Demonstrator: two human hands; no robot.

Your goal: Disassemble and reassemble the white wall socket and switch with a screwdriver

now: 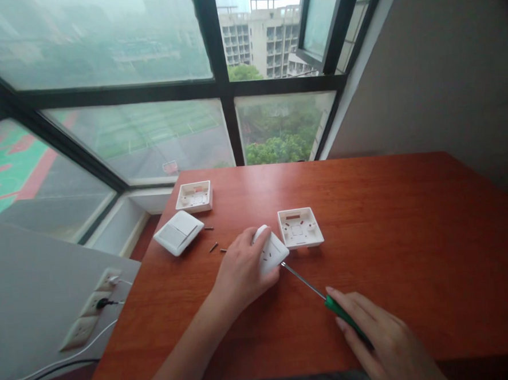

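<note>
My left hand (244,268) grips a white wall socket (273,253), tilted, its slotted face partly showing past the fingers. In my right hand (381,331) is a screwdriver (305,281) with a green handle and a thin metal shaft. Its tip meets the lower right edge of the socket; the exact contact is too small to make out. Just beyond the socket, an open white mounting box (300,227) rests on the table. Several small screws (213,247) lie left of my left hand, one partly behind it.
A white wall switch (179,233) lies at the table's left edge, with a second white mounting box (194,196) behind it. The wooden table (411,232) reaches the window. Wall outlets (79,331) with plugged-in cables sit low on the left wall.
</note>
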